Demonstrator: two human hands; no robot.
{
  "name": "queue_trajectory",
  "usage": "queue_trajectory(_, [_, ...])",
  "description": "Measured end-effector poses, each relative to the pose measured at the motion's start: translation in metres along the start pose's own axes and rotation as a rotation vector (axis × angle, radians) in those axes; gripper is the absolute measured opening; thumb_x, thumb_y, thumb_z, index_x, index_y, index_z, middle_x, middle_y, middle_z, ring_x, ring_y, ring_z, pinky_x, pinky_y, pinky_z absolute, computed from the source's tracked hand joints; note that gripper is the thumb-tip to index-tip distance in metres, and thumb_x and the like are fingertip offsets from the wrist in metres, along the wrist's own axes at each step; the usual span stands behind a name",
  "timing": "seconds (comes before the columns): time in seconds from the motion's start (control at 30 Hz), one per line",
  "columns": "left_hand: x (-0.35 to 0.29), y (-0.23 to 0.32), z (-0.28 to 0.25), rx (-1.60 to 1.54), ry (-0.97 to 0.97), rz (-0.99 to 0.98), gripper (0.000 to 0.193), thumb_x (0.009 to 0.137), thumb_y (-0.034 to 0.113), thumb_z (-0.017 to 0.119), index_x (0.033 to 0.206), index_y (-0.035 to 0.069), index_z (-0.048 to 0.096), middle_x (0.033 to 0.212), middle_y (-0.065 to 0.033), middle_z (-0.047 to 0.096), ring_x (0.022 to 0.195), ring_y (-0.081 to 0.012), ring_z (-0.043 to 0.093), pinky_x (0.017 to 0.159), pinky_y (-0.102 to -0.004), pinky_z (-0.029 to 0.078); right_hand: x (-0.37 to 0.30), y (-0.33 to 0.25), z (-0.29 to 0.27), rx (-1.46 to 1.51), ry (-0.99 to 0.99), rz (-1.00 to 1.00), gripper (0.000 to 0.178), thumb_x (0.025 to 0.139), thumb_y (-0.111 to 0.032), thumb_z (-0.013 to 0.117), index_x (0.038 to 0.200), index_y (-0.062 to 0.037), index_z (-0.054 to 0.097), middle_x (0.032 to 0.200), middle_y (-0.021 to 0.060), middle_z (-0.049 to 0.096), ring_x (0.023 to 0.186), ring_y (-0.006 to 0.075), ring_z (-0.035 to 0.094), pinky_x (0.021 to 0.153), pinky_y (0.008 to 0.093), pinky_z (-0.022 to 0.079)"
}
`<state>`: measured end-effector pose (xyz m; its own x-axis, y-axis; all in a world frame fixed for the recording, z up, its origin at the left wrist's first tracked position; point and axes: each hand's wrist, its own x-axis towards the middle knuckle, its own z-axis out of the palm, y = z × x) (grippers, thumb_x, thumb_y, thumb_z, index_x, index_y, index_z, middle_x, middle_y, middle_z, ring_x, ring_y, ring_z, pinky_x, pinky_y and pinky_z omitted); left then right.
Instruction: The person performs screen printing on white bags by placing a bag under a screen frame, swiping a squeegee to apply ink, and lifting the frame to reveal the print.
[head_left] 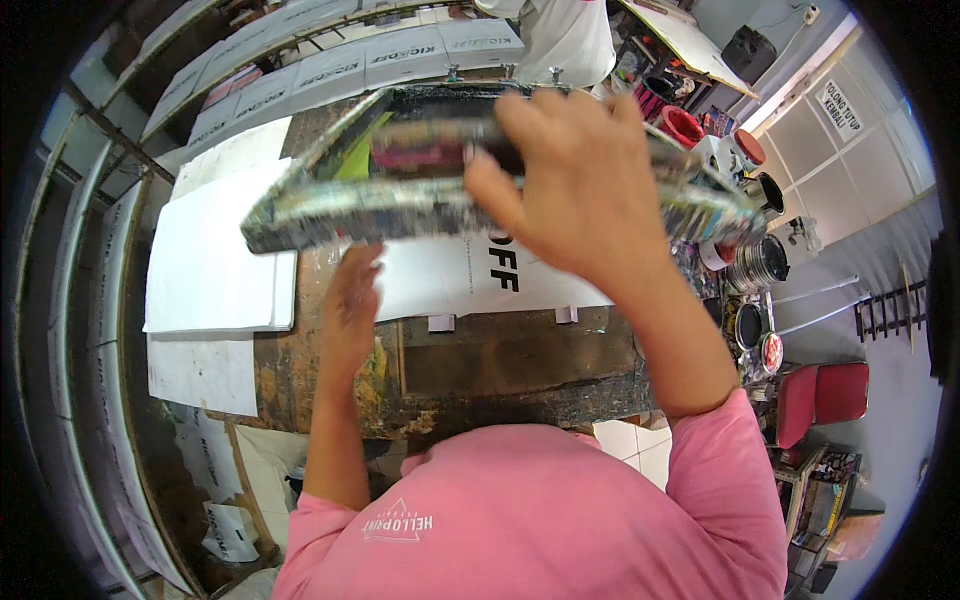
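A paint-stained screen printing frame (350, 210) is tilted up over the table, its near side raised. Inside it lies a squeegee (415, 150) with pink ink along it. My right hand (590, 190) reaches over the frame's near bar, thumb and fingers closed round the squeegee; whether it also grips the frame is hidden. Below, a white sheet with large black print (430, 280) lies partly under the frame. My left hand (352, 290), a little blurred, is beside the sheet's left edge with its fingers stretched out and nothing visible in them.
A stack of white sheets (220, 260) lies at the table's left. Small white tabs (441, 323) sit along the printed sheet's near edge. Ink tins (755, 262) crowd the right side, near a red chair (820, 400). Printed sheets (330, 75) fill racks behind. Another person (565, 45) stands across the table.
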<state>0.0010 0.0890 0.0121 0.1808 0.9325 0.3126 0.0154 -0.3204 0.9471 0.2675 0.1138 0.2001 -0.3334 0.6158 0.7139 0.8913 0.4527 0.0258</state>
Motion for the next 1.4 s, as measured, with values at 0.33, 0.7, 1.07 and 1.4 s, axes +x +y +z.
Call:
queue_trajectory(0.33, [-0.061, -0.042, 0.076, 1.328, -0.186, -0.276, 0.097, 0.097, 0.074, 0.05, 0.168, 0.012, 0.025, 0.169, -0.0353, 0.016, 0.159, -0.0522, 0.004, 0.118, -0.0763, -0.009, 0.114, -0.009, -0.056, 0.003, -0.531, 0.398, 0.049, 0.095, -0.04, 0.054, 0.076, 0.0035, 0.067, 0.066, 0.0184, 0.067, 0.067, 0.0351, 0.067, 0.077, 0.047, 0.052])
queue_trajectory(0.7, [-0.043, -0.043, 0.102, 1.342, -0.379, -0.118, 0.101, 0.097, 0.076, 0.047, 0.166, 0.006, 0.027, 0.169, -0.0301, 0.024, 0.159, -0.0486, 0.013, 0.122, -0.0733, 0.002, 0.071, 0.02, -0.048, 0.243, -0.164, 0.035, 0.052, 0.096, -0.04, 0.055, 0.081, 0.0067, 0.071, 0.073, 0.0249, 0.07, 0.073, 0.0406, 0.071, 0.08, 0.0501, 0.055])
queue_trajectory(1.07, [0.053, -0.113, 0.045, 1.025, -0.173, -0.057, 0.077, 0.105, 0.055, 0.053, 0.158, 0.0, 0.041, 0.164, -0.0305, 0.035, 0.155, -0.0501, 0.024, 0.12, -0.0719, 0.019, 0.061, 0.023, -0.009, 0.007, 0.03, 0.006, 0.041, 0.091, -0.042, 0.061, 0.095, -0.0031, 0.073, 0.087, 0.0169, 0.072, 0.086, 0.0347, 0.069, 0.081, 0.0483, 0.046])
queue_trajectory(1.4, [0.121, -0.163, 0.054, 1.45, 0.008, -0.119, 0.064, 0.107, 0.051, 0.047, 0.159, 0.013, 0.046, 0.165, -0.0315, 0.029, 0.156, -0.054, 0.015, 0.117, -0.0798, 0.012, 0.067, 0.024, -0.011, 0.005, 0.023, 0.013, 0.045, 0.09, -0.045, 0.062, 0.084, -0.0014, 0.073, 0.08, 0.0187, 0.072, 0.079, 0.0379, 0.069, 0.08, 0.0487, 0.05])
